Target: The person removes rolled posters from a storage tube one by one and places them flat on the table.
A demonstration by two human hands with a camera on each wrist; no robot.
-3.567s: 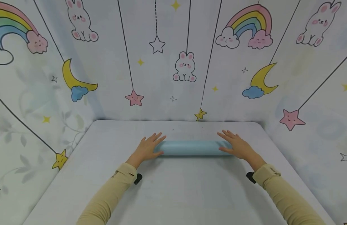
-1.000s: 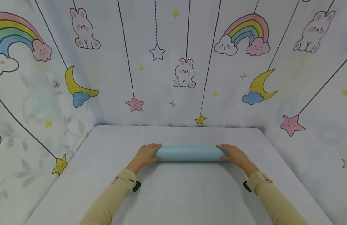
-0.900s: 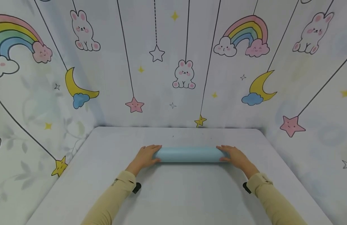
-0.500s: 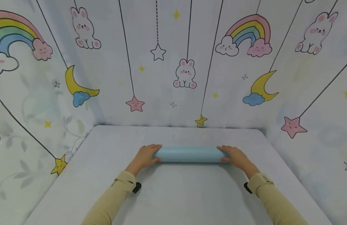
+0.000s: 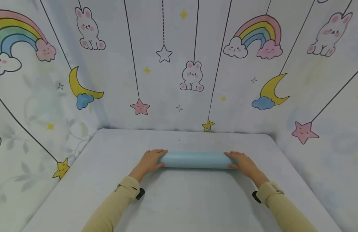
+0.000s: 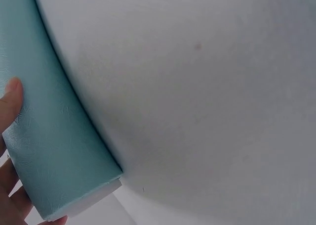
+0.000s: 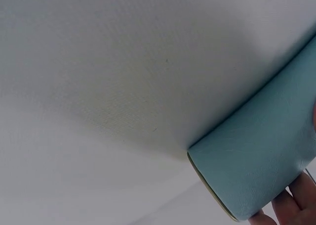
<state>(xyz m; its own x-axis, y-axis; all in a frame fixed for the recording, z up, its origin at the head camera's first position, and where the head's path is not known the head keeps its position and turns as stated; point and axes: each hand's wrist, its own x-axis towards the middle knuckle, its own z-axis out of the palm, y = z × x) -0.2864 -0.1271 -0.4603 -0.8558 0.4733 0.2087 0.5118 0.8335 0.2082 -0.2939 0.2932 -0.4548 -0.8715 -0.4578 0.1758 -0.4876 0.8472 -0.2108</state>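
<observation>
A light blue roll with a leather-like surface (image 5: 196,160) lies crosswise on the white table in the head view. My left hand (image 5: 150,160) grips its left end, thumb in front and fingers over the far side. At the right end my right hand (image 5: 243,163) holds it in the same way. In the left wrist view, the thumb (image 6: 12,102) presses the wrinkled blue surface (image 6: 54,121), and fingers curl round the end. The right wrist view shows fingertips (image 7: 291,200) under the roll (image 7: 256,156), whose end has a thin pale edge. Its inside is hidden.
The white table (image 5: 193,199) spreads round the roll, with a few tiny dark specks behind it. A white curtain (image 5: 167,83) printed with rabbits, stars and rainbows stands at the table's back and sides.
Since the oldest frame, my spread fingers have drawn together and closed round the roll's ends. Over the last second, hands and roll stay put, while the head view shifts slightly.
</observation>
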